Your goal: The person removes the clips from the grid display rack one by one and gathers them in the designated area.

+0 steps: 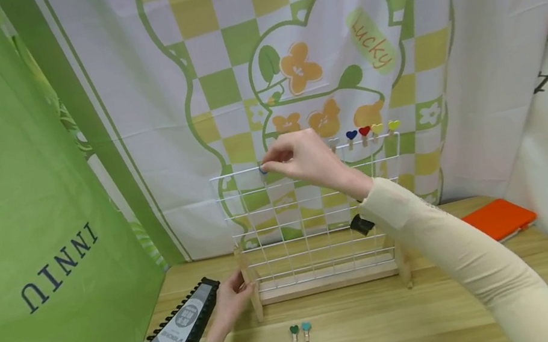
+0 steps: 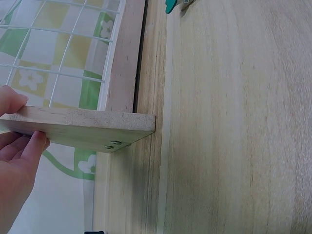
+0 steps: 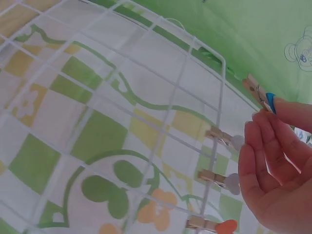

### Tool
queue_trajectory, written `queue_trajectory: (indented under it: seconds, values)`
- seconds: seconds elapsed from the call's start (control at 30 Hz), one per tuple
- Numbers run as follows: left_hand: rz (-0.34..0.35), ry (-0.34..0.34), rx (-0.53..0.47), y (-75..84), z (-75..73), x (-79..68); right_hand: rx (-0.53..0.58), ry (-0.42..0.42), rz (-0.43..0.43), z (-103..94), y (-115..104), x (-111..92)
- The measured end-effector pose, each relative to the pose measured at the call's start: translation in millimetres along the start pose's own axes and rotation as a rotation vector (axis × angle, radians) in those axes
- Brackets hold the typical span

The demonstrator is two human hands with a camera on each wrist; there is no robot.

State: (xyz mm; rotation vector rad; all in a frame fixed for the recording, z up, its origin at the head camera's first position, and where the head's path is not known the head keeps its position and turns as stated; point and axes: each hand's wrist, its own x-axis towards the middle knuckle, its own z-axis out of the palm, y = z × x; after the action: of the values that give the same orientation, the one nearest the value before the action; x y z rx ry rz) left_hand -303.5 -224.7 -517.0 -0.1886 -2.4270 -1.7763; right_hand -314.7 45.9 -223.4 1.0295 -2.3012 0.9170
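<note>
A white wire grid stands upright in a wooden stand on the table. My right hand is at the grid's top wire, left of its middle. Between thumb and fingers it pinches a small wooden clothespin with a blue heart. In the right wrist view this clothespin shows beside the wire's corner, apart from it. My left hand grips the stand's left wooden leg, thumb on one face and fingers on the other. Clothespins with hearts, including a dark blue one and a red one, sit along the top wire.
Two clothespins, one with a dark green heart and one with a teal heart, lie in front of the stand. A black and grey toothed rack lies at left. An orange case lies at right. Printed curtains hang behind.
</note>
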Motion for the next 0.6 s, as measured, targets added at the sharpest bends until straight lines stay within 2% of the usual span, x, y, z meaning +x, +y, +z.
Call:
queue_trajectory:
  seconds: [0.23, 0.6]
  values:
    - [0.001, -0.006, 0.014, 2.3, -0.6, -0.7, 0.033, -0.074, 0.014, 21.9, 15, -41]
    - [-0.026, 0.022, 0.038, -6.7, 1.9, 2.6, 0.105, -0.248, 0.076, 91.8, 55, -123]
